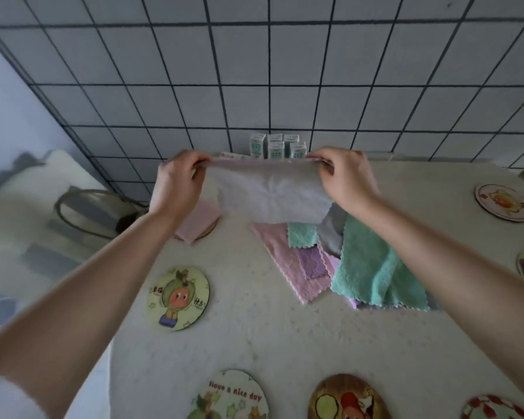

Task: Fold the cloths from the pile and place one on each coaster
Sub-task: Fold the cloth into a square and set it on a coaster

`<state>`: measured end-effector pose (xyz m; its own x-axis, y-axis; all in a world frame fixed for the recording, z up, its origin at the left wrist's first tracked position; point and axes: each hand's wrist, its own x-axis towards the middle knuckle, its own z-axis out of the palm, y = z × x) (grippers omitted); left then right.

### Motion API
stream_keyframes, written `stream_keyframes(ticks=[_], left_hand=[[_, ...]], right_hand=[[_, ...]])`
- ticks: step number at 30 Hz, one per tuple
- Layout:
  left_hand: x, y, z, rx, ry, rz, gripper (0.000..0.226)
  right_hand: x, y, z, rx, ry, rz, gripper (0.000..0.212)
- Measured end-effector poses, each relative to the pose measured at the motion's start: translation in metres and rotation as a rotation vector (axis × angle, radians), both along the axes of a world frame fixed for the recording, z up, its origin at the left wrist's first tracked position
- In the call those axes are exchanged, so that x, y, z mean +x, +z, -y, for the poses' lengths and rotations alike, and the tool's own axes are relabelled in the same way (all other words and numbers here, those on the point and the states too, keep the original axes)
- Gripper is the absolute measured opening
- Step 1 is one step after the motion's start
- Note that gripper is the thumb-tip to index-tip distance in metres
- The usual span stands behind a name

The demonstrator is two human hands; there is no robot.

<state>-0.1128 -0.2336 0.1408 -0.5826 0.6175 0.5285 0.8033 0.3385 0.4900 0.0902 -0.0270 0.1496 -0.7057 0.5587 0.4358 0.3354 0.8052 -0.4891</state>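
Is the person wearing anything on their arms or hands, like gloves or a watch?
No gloves, watch or rings show on the left hand or right hand. Both forearms are bare. Only a bit of fuzzy white sleeve shows high on the left arm.

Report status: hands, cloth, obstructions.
Left hand and right hand pinch grey cloth, lifted above pile. Pink cloth already on one coaster. Nothing blocking bare coasters.

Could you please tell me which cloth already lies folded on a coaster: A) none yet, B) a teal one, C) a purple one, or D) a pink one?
D: a folded pink cloth covers the coaster near the left hand, which holds a grey cloth with the right hand; the teal cloth and purple cloth lie in the pile.
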Motion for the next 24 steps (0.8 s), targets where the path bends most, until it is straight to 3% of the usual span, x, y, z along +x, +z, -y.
stream_keyframes(ticks=[7,15,24], left_hand=[[0.017,-0.055,0.132,-0.095,0.043,-0.046,0.019],[0.101,-0.154,0.231,-0.258,-0.042,0.169,0.017],[0.172,-0.206,0.286,-0.363,-0.086,0.338,0.011]], right_hand=[[0.010,-0.055,0.079,-0.087,0.185,0.121,0.026],[0.084,-0.143,0.157,-0.293,0.284,0.415,0.028],[0.162,-0.202,0.205,-0.345,0.351,0.663,0.030]])
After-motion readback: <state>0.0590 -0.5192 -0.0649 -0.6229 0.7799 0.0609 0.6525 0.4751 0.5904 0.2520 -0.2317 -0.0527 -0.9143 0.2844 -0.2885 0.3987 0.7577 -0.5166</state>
